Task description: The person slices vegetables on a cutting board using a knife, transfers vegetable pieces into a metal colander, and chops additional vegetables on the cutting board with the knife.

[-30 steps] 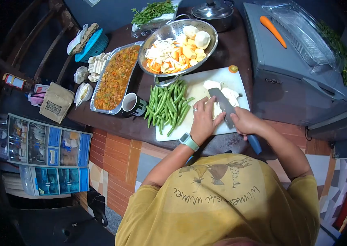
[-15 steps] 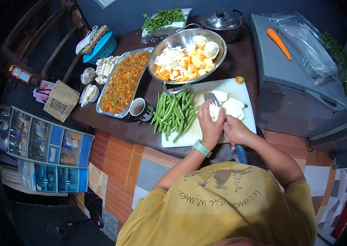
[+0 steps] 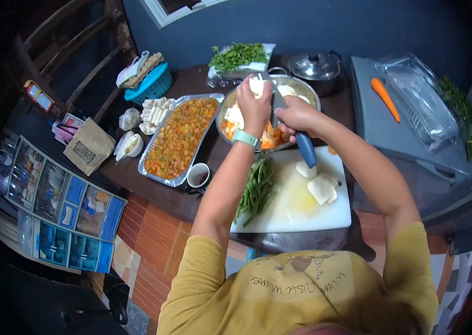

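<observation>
Over the metal colander, my left hand is closed around cut white vegetable pieces. My right hand grips a knife by its blue handle, the blade pointing up beside my left fingers. Under both hands the colander holds orange and white cut strips, partly hidden by my arms. Below it lies the white cutting board, with thick white vegetable slices at the right and a pile of green beans at the left.
Left of the colander stand a foil tray of chunky orange-brown food and a mug. Leafy greens and a lidded pot are at the back. A carrot and a clear plastic tray rest on the grey surface at right.
Both hands have moved up from the cutting board to above the colander, the left carrying cut white pieces and the right the knife. The view has shifted too.
</observation>
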The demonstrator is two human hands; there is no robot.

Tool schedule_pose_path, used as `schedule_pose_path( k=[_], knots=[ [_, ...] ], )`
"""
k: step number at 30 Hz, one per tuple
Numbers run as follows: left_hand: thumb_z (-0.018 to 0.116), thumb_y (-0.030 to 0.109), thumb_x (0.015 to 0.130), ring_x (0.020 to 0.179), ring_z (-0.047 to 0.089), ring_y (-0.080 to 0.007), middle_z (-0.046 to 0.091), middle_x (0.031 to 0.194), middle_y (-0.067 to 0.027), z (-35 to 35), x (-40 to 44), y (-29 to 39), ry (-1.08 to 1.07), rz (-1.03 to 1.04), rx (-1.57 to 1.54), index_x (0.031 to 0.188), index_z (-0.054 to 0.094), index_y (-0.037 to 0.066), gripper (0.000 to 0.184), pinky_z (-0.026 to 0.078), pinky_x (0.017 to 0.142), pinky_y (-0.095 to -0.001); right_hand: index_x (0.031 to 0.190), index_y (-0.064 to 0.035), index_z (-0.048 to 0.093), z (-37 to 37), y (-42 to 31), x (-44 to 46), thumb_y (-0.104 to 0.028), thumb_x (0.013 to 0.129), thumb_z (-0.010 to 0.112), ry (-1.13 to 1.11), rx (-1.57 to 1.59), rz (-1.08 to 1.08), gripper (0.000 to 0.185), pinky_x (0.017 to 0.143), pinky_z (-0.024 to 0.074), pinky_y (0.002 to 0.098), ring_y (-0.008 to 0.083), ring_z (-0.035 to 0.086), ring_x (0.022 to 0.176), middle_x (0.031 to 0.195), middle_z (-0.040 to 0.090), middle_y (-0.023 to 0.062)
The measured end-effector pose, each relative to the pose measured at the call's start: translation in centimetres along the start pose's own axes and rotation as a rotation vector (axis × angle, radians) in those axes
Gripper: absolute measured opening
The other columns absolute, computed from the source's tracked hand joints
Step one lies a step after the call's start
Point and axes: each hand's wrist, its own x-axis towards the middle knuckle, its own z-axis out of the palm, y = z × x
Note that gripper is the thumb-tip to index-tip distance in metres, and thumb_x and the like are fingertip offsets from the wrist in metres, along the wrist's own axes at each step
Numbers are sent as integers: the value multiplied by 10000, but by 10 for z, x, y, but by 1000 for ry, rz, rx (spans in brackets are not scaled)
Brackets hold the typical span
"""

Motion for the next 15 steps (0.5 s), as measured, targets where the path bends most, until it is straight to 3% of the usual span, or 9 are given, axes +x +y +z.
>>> schedule_pose_path(
  k=[1, 4, 6, 7, 8, 9, 10, 13, 15],
  knots=[
    [650, 344, 832, 990, 536, -389, 555, 1082, -237, 5, 15, -33, 1, 64, 99, 1152, 532, -23, 502, 423, 873, -436, 1011, -7, 421, -1, -1, 17, -106, 887, 463, -10, 52, 19, 163, 383, 453, 291, 103, 448, 428, 627, 510, 58],
    [532, 490, 890, 1073, 546, -406, 565, 1150, -288, -1, 42, -106, -291, -101, 307, 1259, 491, -35, 643, 435, 904, -425, 1066, 13, 459, -13, 11, 56, -24, 805, 510, 30, -165, -45, 268, 407, 473, 294, 140, 532, 481, 683, 544, 87],
    [510, 471, 912, 1099, 538, -402, 571, 1163, -269, -16, 51, -99, -380, -224, 75, 1220, 528, -41, 598, 427, 926, -415, 1167, -16, 520, -16, 15, 54, -26, 755, 549, 222, -654, -294, 413, 533, 528, 368, 268, 649, 661, 879, 618, 180],
    [520, 339, 925, 1128, 519, -405, 566, 1193, -242, -18, 53, -102, -383, -173, 129, 1201, 558, -10, 447, 389, 983, -425, 1167, -16, 520, -22, 27, 63, -26, 755, 549, 223, -654, -295, 413, 533, 528, 368, 268, 649, 661, 879, 618, 180],
    [528, 260, 898, 1167, 488, -402, 554, 1220, -226, -19, 51, -105, -350, 54, 188, 1206, 562, 15, 396, 361, 1013, -436, 1138, -28, 538, -26, 39, 72, -48, 752, 576, 288, -900, -391, 389, 579, 530, 379, 297, 648, 699, 897, 621, 187],
    [536, 181, 870, 1205, 457, -399, 542, 1248, -210, -21, 47, -105, -313, 278, 245, 1211, 567, 40, 370, 333, 1042, -446, 1110, -41, 556, -27, 46, 76, -69, 749, 603, 348, -1148, -485, 365, 626, 533, 390, 326, 646, 737, 914, 623, 194],
    [524, 80, 782, 1280, 376, -384, 498, 1327, -150, -28, 38, -86, -398, 353, 287, 1227, 565, 90, 447, 283, 1077, -477, 1064, -48, 558, -27, 36, 65, -102, 759, 619, 329, -1252, -479, 316, 681, 525, 406, 350, 636, 790, 927, 619, 198],
    [547, 97, 752, 1340, 292, -354, 414, 1412, -87, -29, 21, -46, -699, 655, 386, 1272, 513, 111, 521, 228, 1097, -520, 1011, -46, 551, -30, 35, 68, -87, 774, 588, 311, -1298, -542, 244, 674, 522, 418, 344, 640, 795, 917, 621, 183],
    [552, 113, 776, 1354, 268, -344, 403, 1420, -80, -19, 18, -45, -829, 667, 424, 1313, 464, 109, 544, 214, 1101, -526, 987, -48, 544, -31, 33, 61, -79, 786, 562, 310, -1301, -605, 204, 664, 519, 430, 342, 641, 789, 897, 622, 169]
  ],
)
